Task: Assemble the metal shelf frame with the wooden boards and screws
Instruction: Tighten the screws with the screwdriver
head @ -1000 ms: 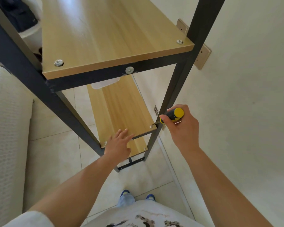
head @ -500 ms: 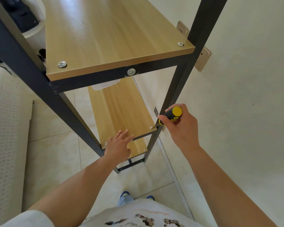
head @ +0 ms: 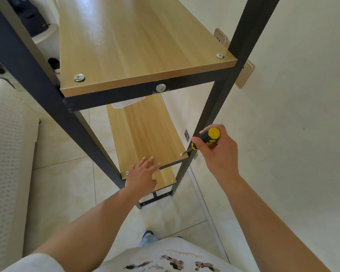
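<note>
A line of reddish cursive script runs across the white printed shirt [head: 177, 258], too small to read.

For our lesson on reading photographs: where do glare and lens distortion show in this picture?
Head view: daylight glare whitens the far end of the top board; wide-angle distortion splays the frame posts outward; the right hand and screwdriver look sharp, with little shadow.

— What am I gripping?
— My screwdriver [head: 207, 138]: glossy black-and-yellow plastic. Below it, the middle board [head: 145, 138] is smooth, satiny wood grain; beside it, the frame post [head: 210, 110] is matt dark metal.
</note>
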